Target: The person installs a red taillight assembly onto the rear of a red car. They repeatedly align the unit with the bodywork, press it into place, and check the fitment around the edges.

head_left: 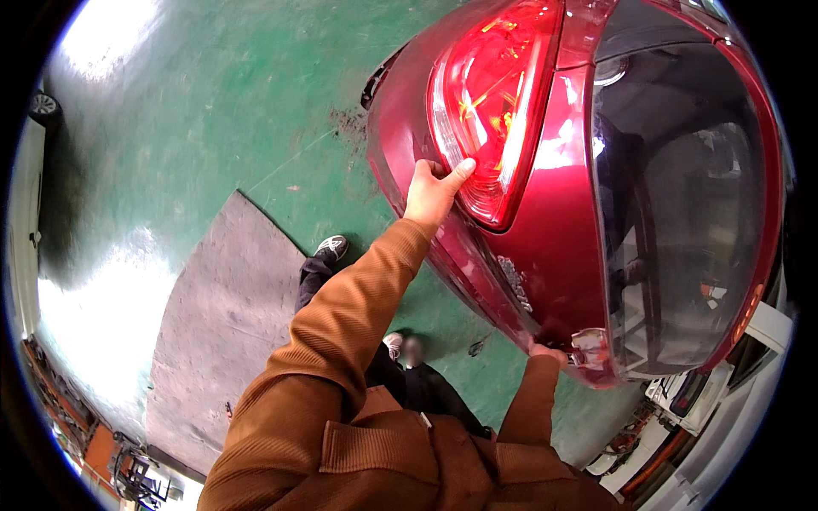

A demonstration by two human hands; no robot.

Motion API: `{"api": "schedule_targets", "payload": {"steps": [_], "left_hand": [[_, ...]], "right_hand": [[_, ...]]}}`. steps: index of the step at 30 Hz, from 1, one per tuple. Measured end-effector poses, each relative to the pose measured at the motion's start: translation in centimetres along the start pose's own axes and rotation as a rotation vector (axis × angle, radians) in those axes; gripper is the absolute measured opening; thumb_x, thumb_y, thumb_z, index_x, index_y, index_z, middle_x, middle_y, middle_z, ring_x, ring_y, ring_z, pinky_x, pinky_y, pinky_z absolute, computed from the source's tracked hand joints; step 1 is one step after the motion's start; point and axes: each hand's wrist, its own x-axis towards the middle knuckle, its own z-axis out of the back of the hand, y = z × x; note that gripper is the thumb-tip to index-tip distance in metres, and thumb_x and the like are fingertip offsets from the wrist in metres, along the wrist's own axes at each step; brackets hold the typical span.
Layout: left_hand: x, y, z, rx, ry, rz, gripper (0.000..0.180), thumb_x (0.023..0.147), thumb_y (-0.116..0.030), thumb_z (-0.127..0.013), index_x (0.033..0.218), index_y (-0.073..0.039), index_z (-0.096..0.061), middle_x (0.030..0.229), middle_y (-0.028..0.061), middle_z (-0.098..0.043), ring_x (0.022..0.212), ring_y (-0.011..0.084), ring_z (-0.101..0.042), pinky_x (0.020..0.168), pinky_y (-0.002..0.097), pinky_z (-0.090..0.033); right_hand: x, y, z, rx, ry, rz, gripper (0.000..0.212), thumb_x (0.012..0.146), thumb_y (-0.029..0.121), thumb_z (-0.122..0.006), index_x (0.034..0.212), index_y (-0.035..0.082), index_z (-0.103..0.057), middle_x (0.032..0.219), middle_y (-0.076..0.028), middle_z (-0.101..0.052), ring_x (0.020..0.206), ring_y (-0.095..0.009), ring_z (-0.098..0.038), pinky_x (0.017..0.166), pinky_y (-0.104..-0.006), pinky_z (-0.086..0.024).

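Note:
The rear of a dark red car fills the upper right, with a large red tail light (481,106) at its near-left corner. My left hand (430,194) is at the bumper edge under this light. Its thumb lies on the light's lower rim, and its fingers bend over the red rear bumper (388,149). Lower down, my right hand (550,353) grips the bumper's other end, beside a second tail light (590,347); its fingers are partly hidden. A dark gap runs between the bumper and the body below the first light.
Green floor (256,111) surrounds the car. A worn grey board (226,332) lies to the left of my legs. The car's dark rear window (682,204) is at the right. Part of a white vehicle (30,204) stands at the far left, with metal parts (128,468) at the lower left.

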Motion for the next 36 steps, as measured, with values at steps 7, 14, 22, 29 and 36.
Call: {"api": "schedule_targets", "payload": {"steps": [7, 14, 22, 29, 36], "left_hand": [[-0.4, -0.9, 0.3, -0.015, 0.048, 0.01, 0.069, 0.087, -0.052, -0.083, 0.112, 0.006, -0.056, 0.099, 0.0113, -0.066, 0.088, 0.0182, -0.061, 0.08, 0.0338, -0.053], [-0.1, -0.6, 0.8, 0.118, 0.036, -0.033, 0.07, 0.086, -0.053, -0.084, 0.109, 0.006, -0.056, 0.094, 0.0133, -0.066, 0.087, 0.0196, -0.063, 0.078, 0.0367, -0.054], [1.2, 0.2, -0.5, 0.081, -0.228, -0.375, 0.078, 0.093, -0.041, -0.078, 0.142, 0.008, -0.043, 0.138, 0.0239, -0.051, 0.127, 0.031, -0.053, 0.11, 0.042, -0.044], [0.5, -0.8, -6.1, 0.21, -0.318, -0.526, 0.096, 0.1, -0.046, -0.062, 0.162, 0.009, -0.013, 0.169, 0.0319, -0.008, 0.159, 0.0439, -0.008, 0.128, 0.0501, -0.012], [0.8, -0.8, -5.4, 0.28, -0.355, -0.559, 0.092, 0.102, -0.045, -0.058, 0.161, 0.01, -0.014, 0.169, 0.0342, -0.008, 0.159, 0.0459, -0.008, 0.128, 0.0517, -0.01]], "right_hand": [[15.8, 2.0, -0.1, -0.204, 0.038, -0.028, 0.061, 0.102, 0.057, -0.043, 0.141, 0.015, -0.062, 0.154, -0.001, -0.055, 0.136, -0.021, -0.053, 0.117, -0.0453, -0.041], [10.0, 0.9, -1.7, 0.078, -0.063, -0.037, 0.056, 0.101, 0.055, -0.044, 0.138, 0.016, -0.063, 0.149, 0.001, -0.057, 0.13, -0.019, -0.057, 0.115, -0.0404, -0.043], [9.2, 1.1, -0.2, 0.029, 0.01, -0.006, 0.04, 0.101, 0.041, -0.045, 0.127, 0.021, -0.069, 0.135, 0.003, -0.067, 0.12, -0.017, -0.064, 0.111, -0.0398, -0.046], [11.4, 2.6, 0.2, -0.004, 0.017, -0.057, 0.037, 0.101, 0.038, -0.047, 0.125, 0.023, -0.072, 0.131, 0.003, -0.071, 0.117, -0.015, -0.066, 0.109, -0.0383, -0.048], [7.8, 0.5, -0.6, -0.167, 0.157, 0.029, 0.044, 0.102, 0.038, -0.043, 0.134, 0.019, -0.067, 0.141, -0.001, -0.065, 0.125, -0.021, -0.062, 0.114, -0.0419, -0.045]]}}
